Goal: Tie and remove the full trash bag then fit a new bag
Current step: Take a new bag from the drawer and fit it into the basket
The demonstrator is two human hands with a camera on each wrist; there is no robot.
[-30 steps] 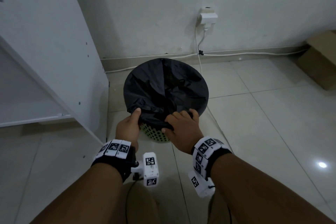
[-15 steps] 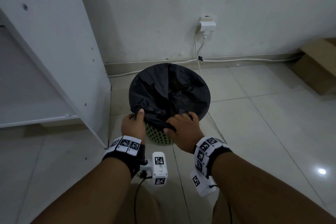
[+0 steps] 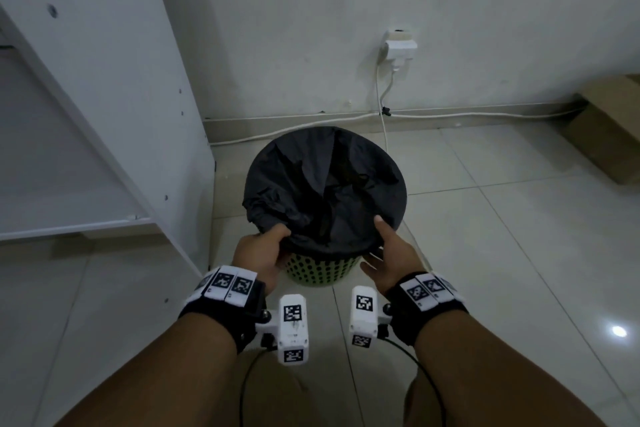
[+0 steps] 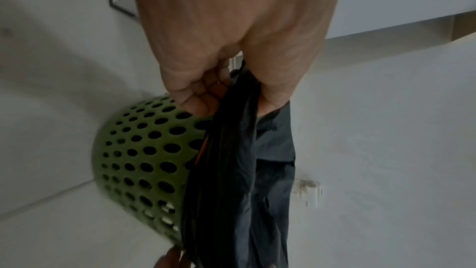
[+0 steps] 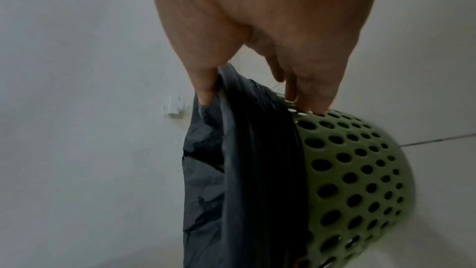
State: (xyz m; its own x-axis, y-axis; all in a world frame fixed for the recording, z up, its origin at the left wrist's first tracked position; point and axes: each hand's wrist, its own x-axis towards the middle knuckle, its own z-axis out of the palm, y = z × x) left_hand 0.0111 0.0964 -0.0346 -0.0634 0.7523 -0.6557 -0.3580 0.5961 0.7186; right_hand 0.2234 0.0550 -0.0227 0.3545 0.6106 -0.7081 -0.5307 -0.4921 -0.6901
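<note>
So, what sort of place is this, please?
Most likely a plain indoor room, in a home or an office: a tiled floor, a wall socket low on the wall, and a green wastebasket lined with a black bag beside a white shelving unit.

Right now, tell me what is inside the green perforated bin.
A black trash bag lines the green bin, its edge folded over the rim. Only crumpled plastic shows inside; any trash beneath is covered.

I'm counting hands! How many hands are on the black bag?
2. The left hand pinches the near-left edge of the black bag; the right hand has its thumb on the near-right edge, fingers against the green basket.
</note>
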